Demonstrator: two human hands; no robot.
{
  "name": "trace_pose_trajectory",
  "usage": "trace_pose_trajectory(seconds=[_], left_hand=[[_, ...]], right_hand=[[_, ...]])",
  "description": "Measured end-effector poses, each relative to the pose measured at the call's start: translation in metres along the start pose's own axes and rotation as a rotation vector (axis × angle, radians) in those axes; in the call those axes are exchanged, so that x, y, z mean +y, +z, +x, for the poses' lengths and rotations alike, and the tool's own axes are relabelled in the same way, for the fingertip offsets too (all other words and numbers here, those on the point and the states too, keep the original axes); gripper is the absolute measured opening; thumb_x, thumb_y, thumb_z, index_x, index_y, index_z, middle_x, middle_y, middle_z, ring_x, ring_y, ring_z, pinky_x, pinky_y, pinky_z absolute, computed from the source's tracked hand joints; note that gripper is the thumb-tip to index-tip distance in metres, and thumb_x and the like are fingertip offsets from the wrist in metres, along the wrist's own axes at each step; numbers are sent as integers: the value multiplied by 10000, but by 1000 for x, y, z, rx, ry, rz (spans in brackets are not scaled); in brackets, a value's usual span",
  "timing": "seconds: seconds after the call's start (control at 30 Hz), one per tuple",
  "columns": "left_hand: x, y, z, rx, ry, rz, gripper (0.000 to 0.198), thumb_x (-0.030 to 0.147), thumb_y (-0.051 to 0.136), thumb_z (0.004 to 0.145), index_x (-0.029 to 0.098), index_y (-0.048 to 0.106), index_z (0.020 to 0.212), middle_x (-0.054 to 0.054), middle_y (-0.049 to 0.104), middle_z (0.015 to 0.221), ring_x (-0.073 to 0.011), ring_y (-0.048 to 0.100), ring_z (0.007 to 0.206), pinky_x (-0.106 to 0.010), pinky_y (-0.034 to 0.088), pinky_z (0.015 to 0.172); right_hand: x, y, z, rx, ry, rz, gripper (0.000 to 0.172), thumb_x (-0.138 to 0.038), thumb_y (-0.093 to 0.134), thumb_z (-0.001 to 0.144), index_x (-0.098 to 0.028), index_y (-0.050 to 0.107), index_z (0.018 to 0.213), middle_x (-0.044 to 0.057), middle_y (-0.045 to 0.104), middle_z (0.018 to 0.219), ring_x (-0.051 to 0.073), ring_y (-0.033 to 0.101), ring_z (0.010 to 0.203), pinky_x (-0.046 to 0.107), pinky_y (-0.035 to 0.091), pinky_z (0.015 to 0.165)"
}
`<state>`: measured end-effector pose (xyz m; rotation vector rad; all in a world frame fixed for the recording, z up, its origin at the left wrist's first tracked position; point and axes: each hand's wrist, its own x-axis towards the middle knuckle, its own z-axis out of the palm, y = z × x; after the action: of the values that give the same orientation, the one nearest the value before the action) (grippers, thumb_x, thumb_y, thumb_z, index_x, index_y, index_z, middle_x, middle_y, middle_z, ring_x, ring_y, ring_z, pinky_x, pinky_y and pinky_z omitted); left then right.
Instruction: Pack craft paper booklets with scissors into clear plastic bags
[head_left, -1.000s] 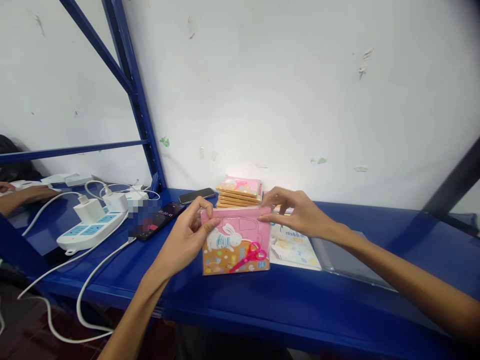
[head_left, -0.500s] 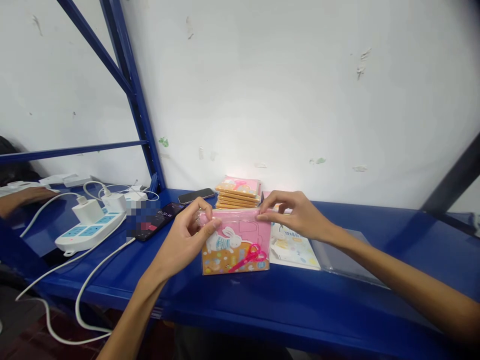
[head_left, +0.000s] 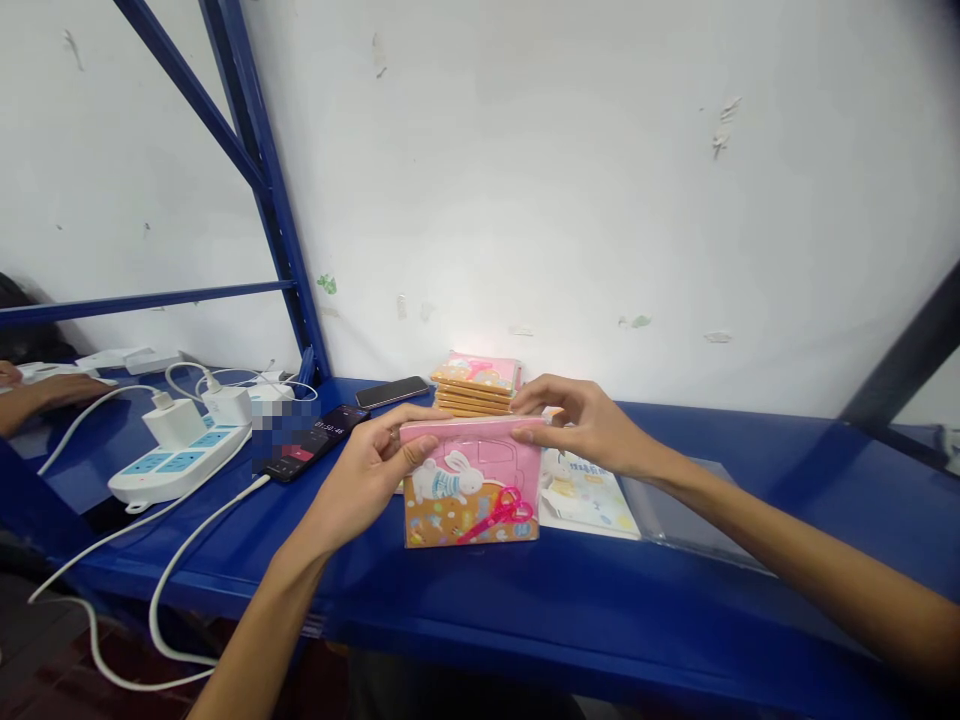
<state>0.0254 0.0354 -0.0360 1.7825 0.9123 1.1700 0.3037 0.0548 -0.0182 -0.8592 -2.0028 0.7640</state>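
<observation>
A pink and brown booklet (head_left: pixel 450 520) with a white rabbit on its front stands nearly upright on the blue table, in what looks like a clear plastic sleeve. Bright pink scissors (head_left: pixel 499 513) show across its lower right front. My left hand (head_left: pixel 371 465) grips the upper left corner, thumb in front and fingers behind. At the upper right, my right hand (head_left: pixel 574 430) pinches the top edge the same way. Directly behind stands a stack of similar booklets (head_left: pixel 476 385). A white printed booklet (head_left: pixel 589 495) lies flat to the right, partly hidden by the upright one.
Clear plastic sleeves (head_left: pixel 690 510) lie on the table (head_left: pixel 600 610) at right. On the left are a lit phone (head_left: pixel 315 445), a dark phone (head_left: pixel 392 391) and a white power strip (head_left: pixel 180 460) with loose cables. Another person's hand (head_left: pixel 60 392) rests at far left.
The clear flap that stood around the booklet's top edge now lies flatter, and the pink top edge shows plainly. My left fingers have straightened behind the booklet.
</observation>
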Motion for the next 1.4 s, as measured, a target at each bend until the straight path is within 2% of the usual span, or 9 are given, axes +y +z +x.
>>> trace_pose_trajectory(seconds=[0.1, 0.3, 0.53, 0.67, 0.87, 1.07, 1.17, 1.27, 1.4], left_hand=[[1, 1, 1, -5, 28, -12, 273, 430, 702, 891, 217, 715, 1063, -61, 750, 1027, -192, 696, 805, -260, 540, 647], [-2, 4, 2, 36, 79, 20, 262, 415, 681, 911, 200, 719, 1056, -71, 731, 1091, -218, 696, 954, -260, 544, 737], [-4, 6, 3, 43, 70, 46, 283, 424, 676, 906, 199, 692, 1078, -67, 731, 1032, -219, 696, 887, -277, 543, 696], [-8, 6, 1, 59, 73, 126, 295, 431, 637, 928, 208, 678, 1116, -67, 725, 1044, -207, 693, 837, -278, 539, 668], [-7, 9, 0, 116, 43, 163, 212, 369, 654, 901, 212, 647, 1044, -37, 702, 984, -185, 663, 765, -267, 528, 628], [-6, 14, 2, 166, 52, 148, 174, 292, 672, 869, 218, 648, 1025, -14, 672, 945, -172, 654, 758, -256, 521, 627], [-4, 11, 1, 148, 38, -26, 441, 324, 720, 850, 259, 555, 1253, -18, 692, 1008, -192, 694, 815, -272, 556, 669], [1, 3, 0, 193, 73, -132, 691, 378, 706, 871, 302, 359, 1464, -56, 685, 1185, -215, 714, 958, -321, 577, 799], [7, -14, -2, 303, 70, -64, 610, 463, 662, 894, 252, 432, 1419, -105, 681, 1245, -266, 709, 1069, -375, 565, 881]], right_hand=[[3, 1, 2, -53, 43, 41, 290, -457, 779, 829, -249, 759, 1032, 63, 724, 1044, 190, 644, 871, 292, 512, 635], [12, 4, 2, -173, 121, 16, 338, -532, 666, 904, -226, 791, 974, 29, 687, 771, 130, 520, 602, 264, 415, 486], [9, 6, 0, -83, 76, -81, 345, -542, 656, 903, -227, 794, 937, 33, 702, 810, 134, 520, 631, 265, 387, 491], [13, 4, 1, -155, 140, -2, 348, -565, 685, 875, -241, 778, 963, 35, 700, 825, 149, 572, 656, 268, 475, 504], [26, 12, -6, -301, 213, 45, 459, -580, 854, 687, -236, 763, 976, 30, 717, 771, 191, 628, 671, 310, 523, 556], [26, 22, -7, -307, 206, 158, 446, -562, 846, 713, -237, 752, 1003, 37, 758, 891, 224, 678, 799, 332, 546, 654], [20, 17, -5, -274, 213, 186, 389, -529, 825, 761, -221, 755, 988, 47, 761, 927, 212, 688, 819, 328, 538, 689], [14, 5, 0, -162, 278, 169, 367, -542, 812, 773, -206, 734, 900, 60, 747, 843, 185, 664, 715, 305, 501, 602], [18, -21, 24, 126, 252, 190, 383, -553, 822, 757, -204, 666, 782, 50, 698, 796, 148, 593, 665, 283, 429, 559]])
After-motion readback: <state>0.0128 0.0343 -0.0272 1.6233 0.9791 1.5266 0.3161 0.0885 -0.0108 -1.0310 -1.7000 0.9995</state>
